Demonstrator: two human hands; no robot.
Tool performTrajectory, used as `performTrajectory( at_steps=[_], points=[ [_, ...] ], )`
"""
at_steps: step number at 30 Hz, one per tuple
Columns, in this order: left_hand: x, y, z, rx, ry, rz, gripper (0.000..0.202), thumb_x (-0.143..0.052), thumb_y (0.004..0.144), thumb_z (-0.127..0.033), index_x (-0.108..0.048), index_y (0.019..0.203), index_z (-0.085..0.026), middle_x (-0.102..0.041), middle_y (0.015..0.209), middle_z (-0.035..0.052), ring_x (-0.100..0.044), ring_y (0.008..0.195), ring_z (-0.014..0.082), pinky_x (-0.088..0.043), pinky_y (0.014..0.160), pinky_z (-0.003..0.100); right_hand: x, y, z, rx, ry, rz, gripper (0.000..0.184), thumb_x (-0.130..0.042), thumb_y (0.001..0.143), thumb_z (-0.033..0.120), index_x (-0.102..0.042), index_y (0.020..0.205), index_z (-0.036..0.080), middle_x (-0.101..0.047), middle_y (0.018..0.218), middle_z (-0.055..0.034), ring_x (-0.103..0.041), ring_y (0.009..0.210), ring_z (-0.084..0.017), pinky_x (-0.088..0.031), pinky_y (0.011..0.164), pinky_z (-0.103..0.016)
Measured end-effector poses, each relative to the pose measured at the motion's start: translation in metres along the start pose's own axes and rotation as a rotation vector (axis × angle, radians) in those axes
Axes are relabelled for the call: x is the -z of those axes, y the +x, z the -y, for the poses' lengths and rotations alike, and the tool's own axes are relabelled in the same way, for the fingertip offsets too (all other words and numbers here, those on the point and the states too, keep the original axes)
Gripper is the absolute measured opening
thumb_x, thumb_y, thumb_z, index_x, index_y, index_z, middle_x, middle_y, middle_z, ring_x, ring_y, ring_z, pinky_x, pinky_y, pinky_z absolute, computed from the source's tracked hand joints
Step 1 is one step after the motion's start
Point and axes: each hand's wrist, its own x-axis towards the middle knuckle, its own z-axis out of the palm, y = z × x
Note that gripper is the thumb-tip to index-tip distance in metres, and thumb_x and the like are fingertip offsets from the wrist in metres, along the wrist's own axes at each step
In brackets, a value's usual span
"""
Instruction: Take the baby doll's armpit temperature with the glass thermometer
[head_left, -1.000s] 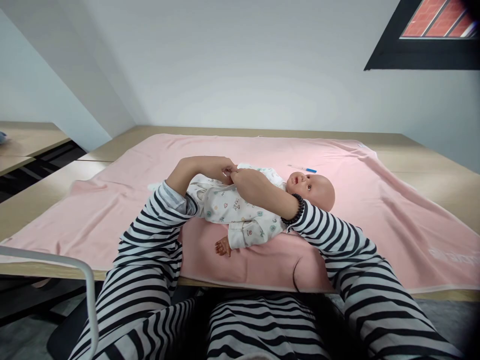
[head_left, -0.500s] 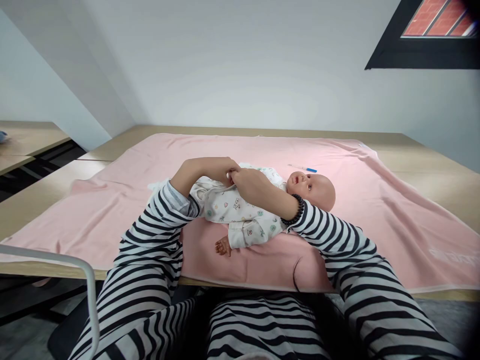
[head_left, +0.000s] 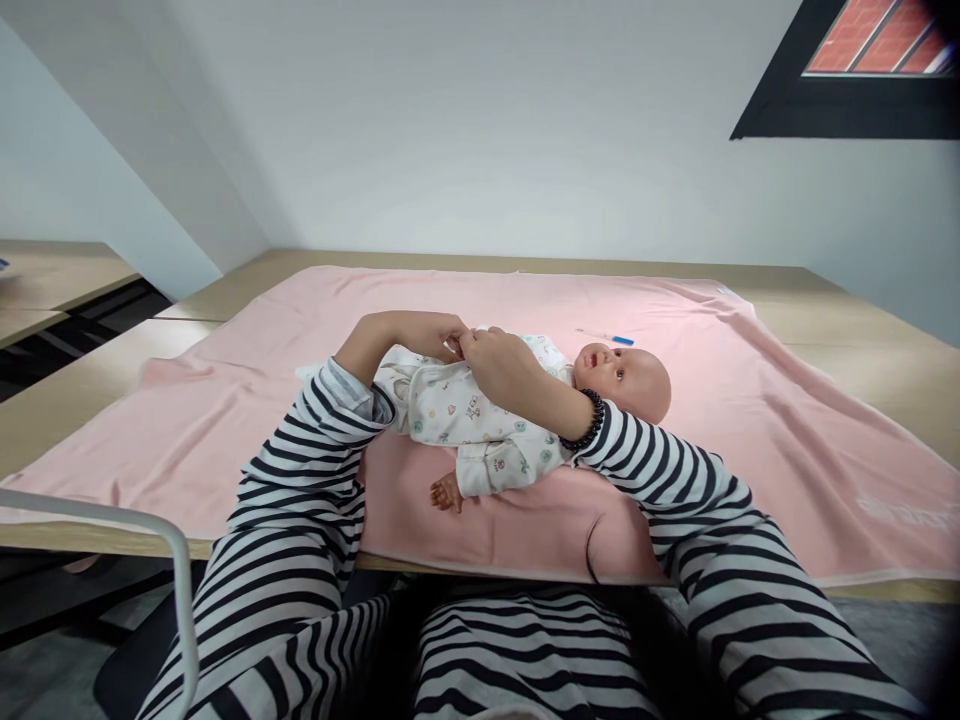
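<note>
A baby doll in a white printed romper lies on its back on a pink blanket, head to the right. My left hand and my right hand meet over the doll's belly. Both pinch the romper's front edge there, fingertips close together. A black bead bracelet circles my right wrist. The doll's small hand sticks out of its sleeve toward me.
A thin white and blue thermometer lies on the blanket just beyond the doll's head. The blanket covers a wooden table against a white wall. A white chair armrest stands at lower left. Another table sits far left.
My hands have shifted slightly at the romper's front, staying pinched together. The doll has not moved.
</note>
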Motion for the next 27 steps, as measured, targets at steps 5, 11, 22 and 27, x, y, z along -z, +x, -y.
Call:
performTrajectory(
  at_steps=[5,11,22,27],
  points=[
    [0.0,0.0,0.008,-0.004,0.016,0.002,0.009,-0.058,0.079,-0.02,-0.066,0.082,-0.016,-0.069,0.081,0.0032,-0.057,0.072,0.0157,-0.043,0.066,0.026,-0.006,0.003,0.003,0.051,-0.033,-0.046,0.04,-0.042,0.094,-0.006,-0.064,0.127,0.004,-0.07,0.118,-0.0185,-0.064,0.11,-0.03,-0.048,0.083,-0.036],
    [0.001,0.001,0.014,-0.033,-0.011,0.032,0.02,-0.059,0.079,-0.02,-0.072,0.094,-0.016,-0.077,0.097,0.0044,-0.067,0.088,0.0191,-0.048,0.078,0.026,0.001,0.001,0.008,0.086,-0.095,0.006,0.043,-0.039,0.09,-0.011,-0.068,0.118,0.004,-0.071,0.115,-0.0202,-0.067,0.096,-0.026,-0.043,0.072,-0.033],
    [0.008,-0.008,0.022,-0.03,-0.277,0.194,0.038,-0.068,0.093,-0.037,-0.074,0.125,-0.017,-0.077,0.127,0.0102,-0.072,0.115,0.0257,-0.055,0.096,0.025,0.005,0.0,0.009,0.109,-0.089,0.065,0.046,-0.035,0.086,-0.017,-0.071,0.092,0.01,-0.074,0.092,-0.0138,-0.067,0.083,-0.022,-0.031,0.06,-0.031],
    [0.004,-0.005,0.021,-0.029,-0.318,0.203,0.035,-0.071,0.096,-0.042,-0.076,0.123,-0.019,-0.079,0.123,0.01,-0.073,0.107,0.0227,-0.055,0.089,0.024,0.005,0.0,0.008,0.13,-0.086,0.088,0.047,-0.035,0.083,-0.018,-0.072,0.092,0.01,-0.073,0.09,-0.0115,-0.066,0.078,-0.02,-0.03,0.059,-0.031]
  ],
)
